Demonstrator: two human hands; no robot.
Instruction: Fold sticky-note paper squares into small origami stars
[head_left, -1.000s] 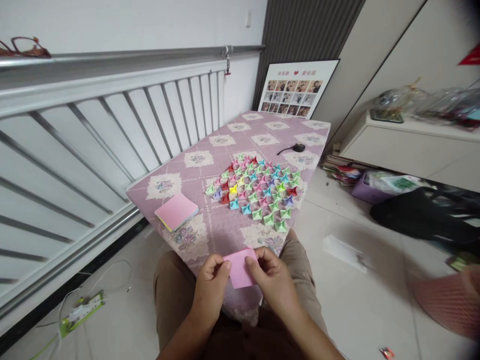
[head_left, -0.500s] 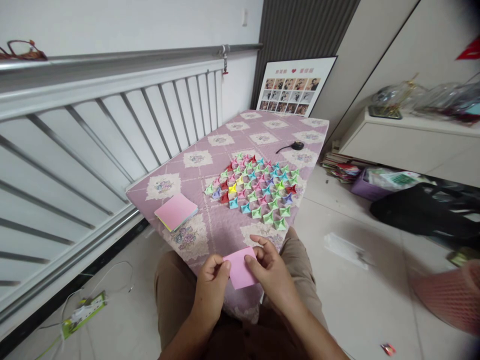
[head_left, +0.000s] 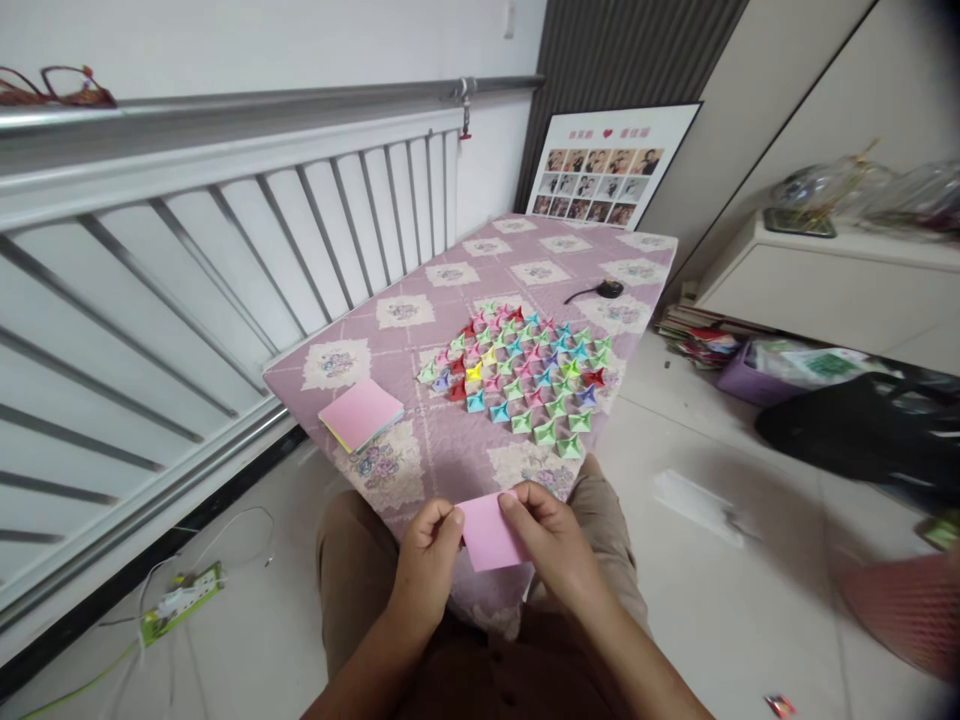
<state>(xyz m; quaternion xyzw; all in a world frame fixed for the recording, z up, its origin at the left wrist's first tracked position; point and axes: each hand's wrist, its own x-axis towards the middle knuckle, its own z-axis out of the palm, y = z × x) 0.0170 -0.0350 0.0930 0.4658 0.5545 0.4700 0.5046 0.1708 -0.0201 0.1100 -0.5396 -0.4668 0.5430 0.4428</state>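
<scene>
A flat pink paper square (head_left: 491, 537) is held over the near corner of the table. My left hand (head_left: 433, 555) pinches its upper left corner between thumb and fingers. At the paper's upper right corner, my right hand (head_left: 551, 540) grips it, thumb on top and fingers curled behind. Beyond my hands, several small folded paper pieces (head_left: 522, 422) in green, blue, pink, red and yellow stand in a dense group. To their left lies a stack of paper squares (head_left: 361, 412), pink on top.
The patterned tablecloth (head_left: 450, 455) covers the table beside a white railing (head_left: 225, 270). A black corded object (head_left: 609, 289) lies toward the far end. A photo board (head_left: 615, 165) leans behind. A power strip (head_left: 182, 604) sits on the left floor, a black bag (head_left: 855, 430) right.
My right fingers, partly raised before, have closed around the paper's upper right corner. The paper has turned slightly. The whole view has shifted a little.
</scene>
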